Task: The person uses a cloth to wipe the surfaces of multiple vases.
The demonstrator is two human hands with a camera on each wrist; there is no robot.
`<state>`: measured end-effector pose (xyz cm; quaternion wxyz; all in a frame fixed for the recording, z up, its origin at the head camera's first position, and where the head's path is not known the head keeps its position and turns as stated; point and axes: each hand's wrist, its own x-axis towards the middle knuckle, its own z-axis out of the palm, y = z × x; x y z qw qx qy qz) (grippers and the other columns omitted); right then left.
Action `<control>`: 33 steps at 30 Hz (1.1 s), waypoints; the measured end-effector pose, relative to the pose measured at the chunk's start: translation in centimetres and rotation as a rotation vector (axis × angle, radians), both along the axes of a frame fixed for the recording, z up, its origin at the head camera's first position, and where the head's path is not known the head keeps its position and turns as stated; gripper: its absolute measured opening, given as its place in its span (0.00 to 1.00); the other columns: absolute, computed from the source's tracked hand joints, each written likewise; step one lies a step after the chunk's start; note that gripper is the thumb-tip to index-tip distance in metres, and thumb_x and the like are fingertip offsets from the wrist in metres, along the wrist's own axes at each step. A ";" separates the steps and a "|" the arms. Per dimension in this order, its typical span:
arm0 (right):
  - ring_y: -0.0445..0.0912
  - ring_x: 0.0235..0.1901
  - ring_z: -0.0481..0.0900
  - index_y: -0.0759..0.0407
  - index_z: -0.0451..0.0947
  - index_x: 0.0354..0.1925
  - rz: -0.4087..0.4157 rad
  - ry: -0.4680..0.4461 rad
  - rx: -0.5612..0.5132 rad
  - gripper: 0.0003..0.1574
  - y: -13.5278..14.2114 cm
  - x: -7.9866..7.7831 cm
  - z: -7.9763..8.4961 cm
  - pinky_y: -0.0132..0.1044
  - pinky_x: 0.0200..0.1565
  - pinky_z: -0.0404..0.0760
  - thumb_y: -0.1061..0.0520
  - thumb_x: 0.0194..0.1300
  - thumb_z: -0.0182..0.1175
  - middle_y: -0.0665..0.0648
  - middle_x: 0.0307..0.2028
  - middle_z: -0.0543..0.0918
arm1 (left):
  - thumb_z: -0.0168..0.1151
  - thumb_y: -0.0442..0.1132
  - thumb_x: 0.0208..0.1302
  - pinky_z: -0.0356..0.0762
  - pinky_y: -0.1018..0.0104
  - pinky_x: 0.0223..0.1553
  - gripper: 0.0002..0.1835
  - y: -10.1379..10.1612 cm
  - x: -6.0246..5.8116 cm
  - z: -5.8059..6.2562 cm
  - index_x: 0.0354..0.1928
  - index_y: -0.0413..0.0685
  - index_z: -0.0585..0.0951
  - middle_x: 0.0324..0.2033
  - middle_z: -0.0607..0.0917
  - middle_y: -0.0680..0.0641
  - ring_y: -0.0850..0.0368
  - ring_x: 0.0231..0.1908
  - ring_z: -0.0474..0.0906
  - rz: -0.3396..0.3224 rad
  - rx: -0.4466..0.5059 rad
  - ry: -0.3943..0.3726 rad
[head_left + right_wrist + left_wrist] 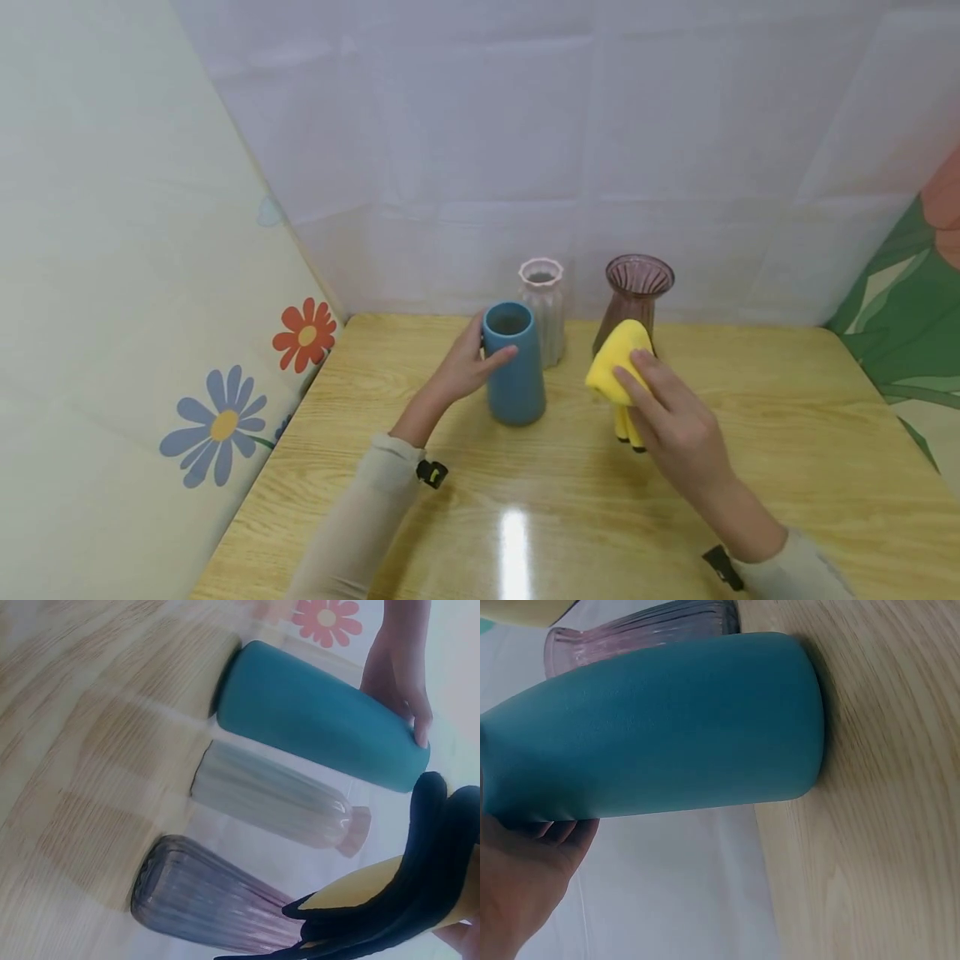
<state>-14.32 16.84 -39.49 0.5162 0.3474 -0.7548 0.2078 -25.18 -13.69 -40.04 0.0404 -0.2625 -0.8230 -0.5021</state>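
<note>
A tall blue vase [517,387] stands upright on the table. My left hand [467,367] grips it near the top, thumb across the front and fingers round the far side, which the vase partly hides. In the left wrist view the blue vase [660,731] fills much of the picture, its base at the wood. My right hand [682,429] pinches a folded yellow cloth [618,367] above the table, right of the blue vase. Dark edging [427,862] on the cloth shows in the right wrist view.
Behind the blue vase stands a pale pink ribbed vase [551,329]. A purple glass vase [637,279] with a flared rim is at the back right, partly covered by the cloth in the head view. White sheeting [480,150] hangs behind the wooden table [787,400].
</note>
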 end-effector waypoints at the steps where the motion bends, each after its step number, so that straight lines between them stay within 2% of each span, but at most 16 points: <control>1: 0.65 0.50 0.84 0.65 0.84 0.54 0.001 0.002 -0.001 0.22 -0.2 0.0 0.0 0.34 0.68 0.67 0.53 0.81 0.50 0.68 0.55 0.83 | 0.62 0.56 0.71 0.72 0.45 0.64 0.41 0.1 0.0 0.0 0.74 0.39 0.59 0.64 0.74 0.38 0.44 0.65 0.72 -0.012 -0.002 0.002; 5: 0.64 0.49 0.84 0.66 0.84 0.53 0.007 0.027 -0.012 0.20 -0.9 -0.1 0.1 0.37 0.66 0.72 0.55 0.80 0.51 0.68 0.54 0.84 | 0.54 0.68 0.69 0.70 0.45 0.66 0.48 0.6 0.3 0.0 0.75 0.39 0.58 0.65 0.73 0.38 0.44 0.66 0.70 -0.062 -0.006 0.001; 11: 0.63 0.48 0.85 0.65 0.85 0.52 0.016 0.056 -0.018 0.19 -2.0 -0.2 0.1 0.40 0.62 0.77 0.55 0.79 0.52 0.67 0.53 0.85 | 0.55 0.68 0.69 0.70 0.42 0.66 0.47 1.2 0.6 0.4 0.76 0.44 0.57 0.66 0.73 0.39 0.44 0.67 0.70 -0.121 0.015 -0.010; 17: 0.63 0.49 0.85 0.65 0.85 0.52 0.016 0.065 -0.011 0.18 -2.9 -0.3 -0.3 0.45 0.55 0.81 0.56 0.79 0.52 0.67 0.53 0.85 | 0.54 0.74 0.63 0.72 0.41 0.63 0.54 1.3 0.2 0.9 0.77 0.42 0.56 0.66 0.72 0.40 0.42 0.67 0.70 -0.131 -0.020 -0.018; 19: 0.62 0.50 0.85 0.64 0.84 0.53 0.011 0.059 -0.007 0.18 -3.3 -0.4 -0.5 0.47 0.53 0.83 0.56 0.80 0.52 0.67 0.54 0.84 | 0.56 0.71 0.65 0.74 0.43 0.62 0.51 1.1 0.0 1.2 0.76 0.43 0.57 0.66 0.73 0.40 0.42 0.67 0.70 -0.141 -0.037 -0.023; 23: 0.62 0.50 0.85 0.65 0.85 0.52 0.004 0.074 -0.005 0.18 -4.2 -0.9 -1.0 0.50 0.46 0.85 0.57 0.79 0.52 0.68 0.54 0.85 | 0.63 0.57 0.70 0.77 0.49 0.61 0.41 0.8 -0.2 1.8 0.75 0.46 0.59 0.64 0.75 0.43 0.44 0.66 0.72 -0.162 -0.062 -0.048; 26: 0.62 0.49 0.86 0.66 0.85 0.51 -0.001 0.092 -0.007 0.17 -5.0 -1.2 -1.2 0.51 0.44 0.85 0.58 0.79 0.52 0.68 0.52 0.85 | 0.65 0.50 0.70 0.79 0.53 0.59 0.40 0.8 -0.3 2.2 0.76 0.45 0.60 0.64 0.76 0.44 0.45 0.65 0.73 -0.177 -0.080 -0.065; 33: 0.63 0.50 0.85 0.67 0.84 0.52 -0.004 0.106 -0.004 0.17 -6.5 -1.8 -1.8 0.51 0.44 0.86 0.60 0.79 0.51 0.70 0.52 0.84 | 0.64 0.55 0.70 0.80 0.56 0.58 0.39 0.7 -0.5 2.8 0.76 0.50 0.61 0.63 0.77 0.47 0.51 0.64 0.74 -0.221 -0.142 -0.092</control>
